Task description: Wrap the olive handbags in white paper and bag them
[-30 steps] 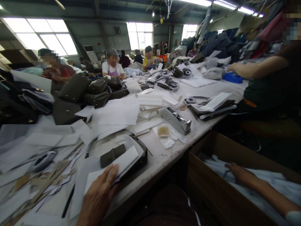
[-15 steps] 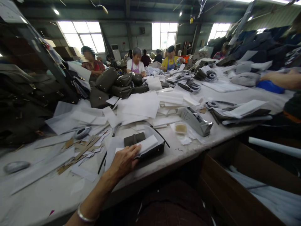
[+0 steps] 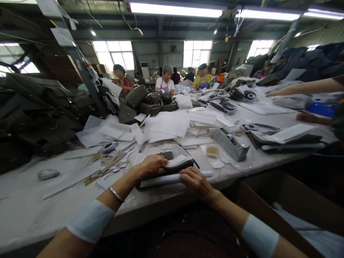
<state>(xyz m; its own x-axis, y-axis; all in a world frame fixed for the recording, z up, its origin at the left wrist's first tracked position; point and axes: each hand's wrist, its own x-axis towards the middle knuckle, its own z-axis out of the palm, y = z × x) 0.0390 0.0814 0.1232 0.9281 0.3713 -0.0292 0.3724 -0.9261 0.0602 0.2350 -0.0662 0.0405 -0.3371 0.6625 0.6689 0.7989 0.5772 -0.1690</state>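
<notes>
My left hand (image 3: 153, 165) presses on the dark bag (image 3: 184, 166) at the table's front edge, its fingers curled on the white padding (image 3: 176, 159) that lies on the bag. A long white foam roll (image 3: 161, 180) lies along the bag's near side. Around the right part of that roll are the fingers of my right hand (image 3: 195, 181). Just to the right of the bag sits a small clear tray (image 3: 212, 150) with yellowish contents.
A grey tape dispenser (image 3: 231, 143) stands right of the tray. White sheets (image 3: 166, 123) and cardboard strips (image 3: 107, 166) litter the table. An open box (image 3: 268, 193) holds more rolls at lower right. Another person's arm (image 3: 309, 87) reaches in from the right.
My right hand has come into view with the white roll, which now lies at the bag's near side. My left hand is still at the bag and padding. The view has tilted up.
</notes>
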